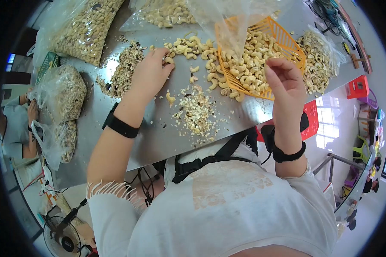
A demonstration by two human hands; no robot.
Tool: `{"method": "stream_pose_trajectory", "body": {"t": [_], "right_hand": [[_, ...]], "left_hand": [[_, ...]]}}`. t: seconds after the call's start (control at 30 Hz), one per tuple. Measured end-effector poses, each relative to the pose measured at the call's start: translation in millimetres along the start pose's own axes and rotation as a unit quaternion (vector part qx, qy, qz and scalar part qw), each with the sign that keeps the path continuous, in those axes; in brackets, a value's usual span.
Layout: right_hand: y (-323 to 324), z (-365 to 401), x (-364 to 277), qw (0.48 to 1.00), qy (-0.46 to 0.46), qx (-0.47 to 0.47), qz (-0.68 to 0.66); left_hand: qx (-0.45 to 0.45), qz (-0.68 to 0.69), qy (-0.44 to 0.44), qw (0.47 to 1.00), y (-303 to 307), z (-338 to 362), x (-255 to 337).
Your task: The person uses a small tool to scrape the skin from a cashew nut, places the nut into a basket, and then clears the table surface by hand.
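Observation:
My left hand point(152, 73) is at the near end of a loose row of cashews point(192, 48) on the metal table. A curved cashew point(169, 61) sits between its thumb and fingertips. My right hand point(287, 83) is raised over the near right side of an orange plastic basket point(287, 36). Its thumb and forefinger come together in a pinch, and whatever is between them is too small to make out. Whole cashews point(255, 64) fill much of the basket, with a clear plastic bag point(231, 28) draped over its far left part.
Small broken bits point(197, 111) lie in a pile near my body, and a browner crumb pile point(126, 68) is left of my left hand. Bags of nuts point(83, 36) stand at the far left. More cashews point(315, 60) spill from a bag at right. A co-worker's hand point(32, 111) shows at left.

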State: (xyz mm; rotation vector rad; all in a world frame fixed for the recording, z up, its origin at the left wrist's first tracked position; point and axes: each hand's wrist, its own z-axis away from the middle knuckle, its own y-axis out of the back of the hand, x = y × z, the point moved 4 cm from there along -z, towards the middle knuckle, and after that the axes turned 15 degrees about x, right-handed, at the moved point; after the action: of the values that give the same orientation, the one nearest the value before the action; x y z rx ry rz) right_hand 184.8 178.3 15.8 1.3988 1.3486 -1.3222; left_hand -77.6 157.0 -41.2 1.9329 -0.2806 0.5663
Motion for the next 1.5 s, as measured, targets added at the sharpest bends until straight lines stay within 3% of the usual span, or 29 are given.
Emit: {"method": "stream_pose_trajectory", "body": {"t": [0.17,0.3,0.37,0.47,0.53,0.63,0.67,0.73,0.77,0.87,0.93,1.03,1.17,1.33,1.5], "right_hand": [[-9,8,3,0.999,-0.012,-0.047,-0.002],[-19,17,8,0.995,-0.049,-0.089,0.003],[-24,24,9,0.991,-0.064,-0.114,0.005],[-33,37,16,0.984,-0.072,-0.157,0.034],[-45,50,21,0.960,-0.145,-0.240,-0.009],[-54,58,19,0.934,-0.244,-0.255,-0.056],[-56,61,19,0.921,-0.287,-0.251,-0.082],[-61,60,17,0.922,-0.282,-0.236,-0.118],[-62,59,16,0.923,-0.276,-0.220,-0.154],[-64,58,15,0.912,-0.292,-0.246,-0.154],[-60,54,18,0.928,-0.267,-0.229,-0.122],[-52,49,22,0.949,-0.230,-0.201,-0.083],[-37,39,21,0.964,-0.204,-0.167,-0.023],[-28,38,21,0.966,-0.204,-0.158,-0.029],[-24,45,20,0.960,-0.210,-0.178,-0.048]], "left_hand": [[0.013,-0.065,-0.012,0.998,2,5,7],[-0.021,-0.024,0.005,0.999,-1,9,2],[-0.025,0.123,0.075,0.989,2,16,8],[0.009,0.193,0.129,0.973,20,29,38],[0.025,0.222,0.132,0.966,32,41,60],[0.136,0.242,-0.046,0.959,50,53,85],[0.136,0.242,-0.045,0.960,50,55,85],[0.168,0.244,-0.148,0.944,55,61,94],[0.168,0.245,-0.147,0.943,54,62,95],[0.126,0.311,-0.116,0.935,52,64,97],[0.044,0.272,0.051,0.960,48,63,90],[0.019,0.238,0.133,0.962,43,60,70],[0.009,0.162,0.099,0.982,34,47,49],[0.009,0.062,-0.049,0.997,10,39,49],[-0.059,0.028,-0.058,0.996,-13,40,58]]}}
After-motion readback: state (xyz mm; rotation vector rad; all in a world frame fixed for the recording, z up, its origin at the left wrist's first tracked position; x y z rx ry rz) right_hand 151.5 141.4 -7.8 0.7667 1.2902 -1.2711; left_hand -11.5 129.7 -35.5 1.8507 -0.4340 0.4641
